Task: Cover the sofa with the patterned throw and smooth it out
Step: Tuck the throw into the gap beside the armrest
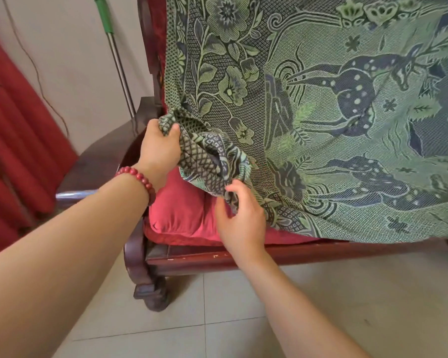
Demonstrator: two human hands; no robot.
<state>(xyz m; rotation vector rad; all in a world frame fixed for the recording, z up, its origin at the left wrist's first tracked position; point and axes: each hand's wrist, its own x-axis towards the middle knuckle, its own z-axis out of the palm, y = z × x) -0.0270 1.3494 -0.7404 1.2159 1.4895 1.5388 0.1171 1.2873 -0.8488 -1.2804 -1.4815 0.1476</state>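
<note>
While left grip [158, 148] and right grip [239, 220] each hold the bunched throw [321, 125], draw it left over the bare cushion [181, 210].

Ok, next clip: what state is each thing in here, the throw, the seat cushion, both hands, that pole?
Patterned throw: spread over backrest and seat, left corner bunched up.
Seat cushion: left end uncovered.
Left hand: grips the bunched corner.
Right hand: pinches the throw's fold lower down.
Pole: stands propped beside the sofa.
</note>
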